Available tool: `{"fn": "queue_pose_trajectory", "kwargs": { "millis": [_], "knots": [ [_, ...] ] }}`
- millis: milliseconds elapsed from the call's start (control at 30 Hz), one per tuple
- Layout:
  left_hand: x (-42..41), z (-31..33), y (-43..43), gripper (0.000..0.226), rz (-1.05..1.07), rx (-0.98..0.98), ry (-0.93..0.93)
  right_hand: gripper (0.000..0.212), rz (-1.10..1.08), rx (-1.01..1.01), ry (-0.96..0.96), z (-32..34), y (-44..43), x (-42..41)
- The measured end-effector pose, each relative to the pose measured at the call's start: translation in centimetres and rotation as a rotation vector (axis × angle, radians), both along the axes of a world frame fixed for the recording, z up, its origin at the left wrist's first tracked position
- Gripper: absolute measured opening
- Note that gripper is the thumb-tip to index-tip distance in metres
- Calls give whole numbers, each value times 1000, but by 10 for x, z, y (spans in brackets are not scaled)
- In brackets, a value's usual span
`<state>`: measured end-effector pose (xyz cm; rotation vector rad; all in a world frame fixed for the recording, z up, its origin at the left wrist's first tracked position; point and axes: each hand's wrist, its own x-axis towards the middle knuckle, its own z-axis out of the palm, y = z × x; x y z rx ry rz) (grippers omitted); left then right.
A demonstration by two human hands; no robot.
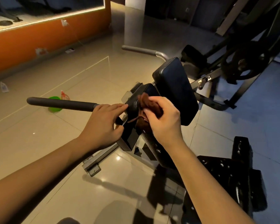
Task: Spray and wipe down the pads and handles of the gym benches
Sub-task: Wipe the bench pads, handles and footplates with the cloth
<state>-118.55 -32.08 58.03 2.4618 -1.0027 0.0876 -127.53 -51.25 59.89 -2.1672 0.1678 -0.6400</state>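
Head view: both hands meet at the near end of a gym bench (129,139).
Floor (90,73): glossy tile. Spray run-off could make it slippery underfoot.
Large pad (174,88): tilted, just beyond the hands, with no cloth on it. It is likely to be skipped if the wiping stays low.
Handle (61,103): this foam bar juts left from under the left wrist. Leaning on it might shift the frame.
Small pad (133,104): it lies between the hands, under the cloth.
Left hand (102,125): loose grip, holding nothing I can see. Its upper fingers lie straight against the small pad's side, so a hard push from the other hand could pinch them.
Right hand (163,120): its grip is closed round the bunched cloth, pressing it on the small pad.
Cloth (149,101): brown. A loose strand hangs toward the bracket and could snag there.
Spray bottle (65,95): on the floor beside a green bowl (54,109), well apart from both hands, so the pads may get wiped dry.
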Motion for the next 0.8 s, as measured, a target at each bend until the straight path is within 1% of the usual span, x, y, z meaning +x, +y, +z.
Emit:
{"fn": "queue_pose_trajectory", "kwargs": {
  "millis": [67, 167, 233, 267, 333, 433, 567, 600, 667, 700, 800],
  "knots": [
    [6, -5, 1, 65, -13, -16, -100, 24, 57, -91, -19, -7, 5, 2],
    [11, -15, 2, 62, -19, -76, -212, 24, 11, -117, 65, -45, -9, -30],
    [11, -24, 0, 59, -26, -153, -246, 26, -20, -76, 133, -56, -22, -46],
    [12, -28, -1, 59, -31, -186, -264, 26, -31, -30, 129, -56, -27, -47],
    [12, -35, -3, 57, -21, -242, -285, 25, -31, 52, 49, -46, -28, -40],
    [13, -48, -7, 54, -12, -335, -336, 24, 2, 115, -81, -33, -24, -19],
    [18, -64, -13, 53, -5, -449, -403, 29, 112, 270, -107, -34, -25, -2],
    [20, -66, -14, 54, -6, -475, -414, 30, 127, 266, -125, -35, -25, 0],
    [22, -69, -18, 56, -2, -538, -406, 35, 131, 179, -178, -39, -27, 3],
    [23, -69, -19, 59, 5, -565, -388, 40, 139, 142, -195, -40, -28, 4],
    [24, -65, -21, 61, 27, -591, -328, 58, 140, 127, -225, -45, -30, -1]
  ]
}}
